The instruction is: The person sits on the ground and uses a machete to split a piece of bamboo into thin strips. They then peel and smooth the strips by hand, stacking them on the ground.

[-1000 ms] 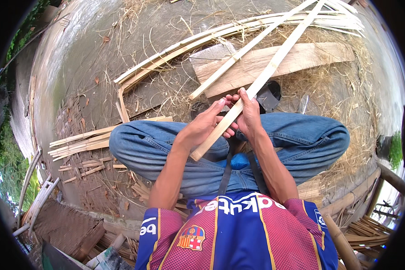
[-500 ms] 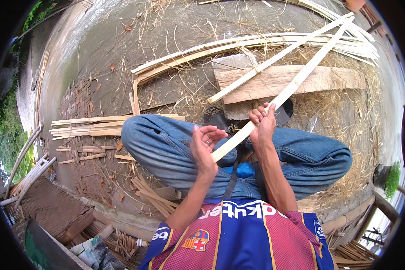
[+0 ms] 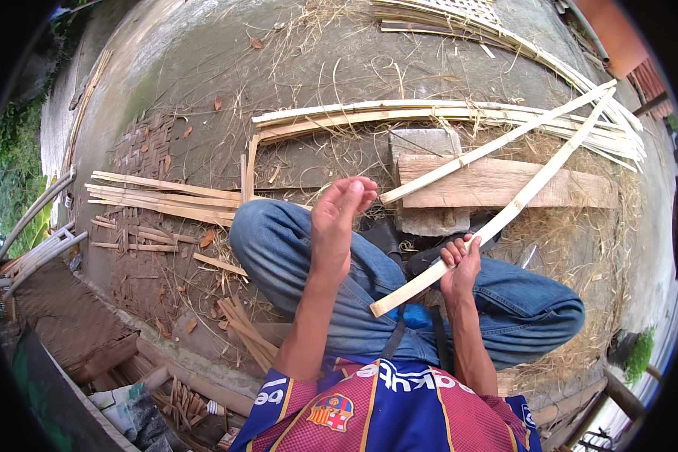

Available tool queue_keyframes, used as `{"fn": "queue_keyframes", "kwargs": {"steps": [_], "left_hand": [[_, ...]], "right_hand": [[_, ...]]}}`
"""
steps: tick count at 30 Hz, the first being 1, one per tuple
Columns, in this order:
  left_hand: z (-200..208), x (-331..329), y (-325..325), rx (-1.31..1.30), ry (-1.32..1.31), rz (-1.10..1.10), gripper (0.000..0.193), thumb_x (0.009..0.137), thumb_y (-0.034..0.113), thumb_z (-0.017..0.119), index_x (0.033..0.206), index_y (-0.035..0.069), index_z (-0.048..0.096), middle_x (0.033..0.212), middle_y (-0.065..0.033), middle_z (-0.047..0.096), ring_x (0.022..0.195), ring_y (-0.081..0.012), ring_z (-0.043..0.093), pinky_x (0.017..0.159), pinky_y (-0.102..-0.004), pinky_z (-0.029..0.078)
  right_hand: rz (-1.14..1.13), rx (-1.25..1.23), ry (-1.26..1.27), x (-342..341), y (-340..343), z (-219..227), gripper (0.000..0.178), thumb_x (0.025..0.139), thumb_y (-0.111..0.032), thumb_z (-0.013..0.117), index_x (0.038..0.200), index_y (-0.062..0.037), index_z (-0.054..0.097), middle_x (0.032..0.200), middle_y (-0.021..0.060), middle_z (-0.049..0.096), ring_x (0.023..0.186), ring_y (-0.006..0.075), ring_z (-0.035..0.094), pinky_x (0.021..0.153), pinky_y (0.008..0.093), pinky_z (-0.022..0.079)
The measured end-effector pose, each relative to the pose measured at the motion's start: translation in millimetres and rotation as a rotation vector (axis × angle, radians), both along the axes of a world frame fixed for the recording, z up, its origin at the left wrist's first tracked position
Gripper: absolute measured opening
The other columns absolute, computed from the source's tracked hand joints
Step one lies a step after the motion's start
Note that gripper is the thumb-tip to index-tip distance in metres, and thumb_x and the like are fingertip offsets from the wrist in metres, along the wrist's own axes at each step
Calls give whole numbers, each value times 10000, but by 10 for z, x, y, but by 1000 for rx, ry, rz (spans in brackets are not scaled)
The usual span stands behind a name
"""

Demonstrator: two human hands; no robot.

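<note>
My right hand (image 3: 462, 265) is wrapped around a long pale bamboo strip (image 3: 516, 203) over my lap. The strip's near end is cut square and lies free above my legs; its far end reaches to the upper right. My left hand (image 3: 340, 211) is raised over my left knee, fingers loosely bent, with nothing visible in it. Close to its fingertips is the near end of a second bamboo strip (image 3: 459, 162), which slants over a wooden plank (image 3: 505, 182). That plank rests on a pale block (image 3: 429, 221). Both strips nearly meet at their far ends.
Long bamboo strips (image 3: 369, 111) lie beyond the plank, and another bundle (image 3: 459, 22) is farther back. Shorter split strips (image 3: 166, 202) are left of my knee, near a woven mat (image 3: 139, 151). Shavings (image 3: 580, 233) litter the ground at right.
My left hand has left the near end of the held strip and risen forward. The view has shifted, while my right hand keeps its grip on the strip.
</note>
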State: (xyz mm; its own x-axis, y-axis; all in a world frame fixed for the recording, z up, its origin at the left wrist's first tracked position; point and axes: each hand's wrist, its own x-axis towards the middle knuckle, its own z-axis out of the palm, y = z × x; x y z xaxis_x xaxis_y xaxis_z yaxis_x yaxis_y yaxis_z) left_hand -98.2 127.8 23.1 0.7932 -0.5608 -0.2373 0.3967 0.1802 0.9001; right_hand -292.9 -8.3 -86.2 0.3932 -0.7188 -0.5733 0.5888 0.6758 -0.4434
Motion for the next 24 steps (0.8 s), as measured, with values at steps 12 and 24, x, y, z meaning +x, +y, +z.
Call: {"fn": "queue_keyframes", "kwargs": {"steps": [12,24], "left_hand": [[-2572,1651,-337,806,-55,290,241,888,225,686,1082,83,674,904,-72,733,766,-226,698,731,-381,551],[-2172,1562,-456,1040,-502,-285,266,862,185,757,1114,102,740,901,-126,755,799,-233,734,732,-345,578]], "right_hand": [[87,83,-36,112,202,-81,312,1080,-425,429,1022,-121,471,703,-22,335,582,94,330,550,270,348],[103,44,-24,98,183,-115,342,1082,-448,412,1007,-120,469,702,-14,360,584,101,359,556,287,368]]}}
